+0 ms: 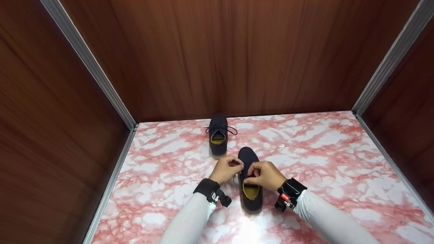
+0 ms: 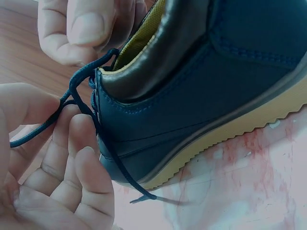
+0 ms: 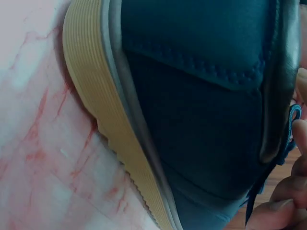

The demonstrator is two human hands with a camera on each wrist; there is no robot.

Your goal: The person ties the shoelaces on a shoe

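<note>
A dark navy shoe [image 1: 252, 205] with a yellow lining and a tan ridged sole [image 3: 88, 62] stands on the floor, its toe pointing away from me. At its front opening, my left hand [image 1: 225, 168] pinches the dark blue shoelace [image 2: 82, 76] between thumb and index finger. From the other side, my right hand [image 1: 266, 175] holds the lace in its fingertips, close above the shoe's tongue. One lace end hangs down the shoe's side in the left wrist view. The right wrist view shows only part of the right fingers [image 3: 283, 206], at its edge.
A matching shoe [image 1: 218, 150] with its lace tied in a bow stands farther back on the left, close to the brown wood-grain wall [image 1: 217, 57]. Similar panels with grey metal strips [image 1: 386, 64] rise on both sides. The floor [image 1: 162, 189] is red-and-white marbled.
</note>
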